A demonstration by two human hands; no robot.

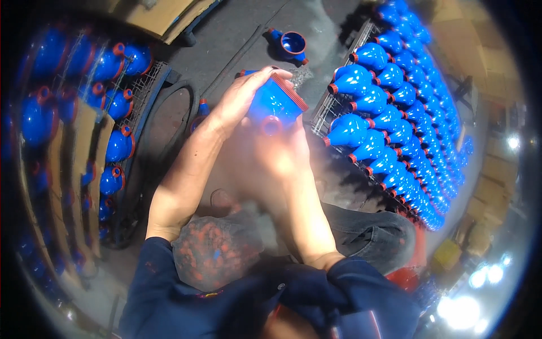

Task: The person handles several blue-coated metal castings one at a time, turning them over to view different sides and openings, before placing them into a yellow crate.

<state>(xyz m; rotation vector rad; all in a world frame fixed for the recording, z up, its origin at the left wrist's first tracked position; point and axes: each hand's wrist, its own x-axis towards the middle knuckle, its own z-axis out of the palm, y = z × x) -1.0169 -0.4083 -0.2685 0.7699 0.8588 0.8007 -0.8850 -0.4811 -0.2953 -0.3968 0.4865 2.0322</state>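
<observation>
Above my lap I hold a glossy blue meter housing (274, 104), tilted, with a red threaded rim at its upper right and a round red-edged port facing me. My left hand (241, 99) wraps its left side, fingers reaching over the top. Against the lower right side is my right hand (285, 150), closed round the housing; a hazy smear blurs that area and hides part of its fingers. On the floor beyond my hands stands another blue housing (293, 44), its wide opening up and its red-ended side ports showing.
At the right, a wire rack (324, 116) bears many rows of blue housings (389, 118) with red ends. More housings (119, 144) sit on a wire stand at the left, between cardboard dividers (76, 186). Flat cardboard (161, 17) lies at the far left. Bright glare fills the lower right.
</observation>
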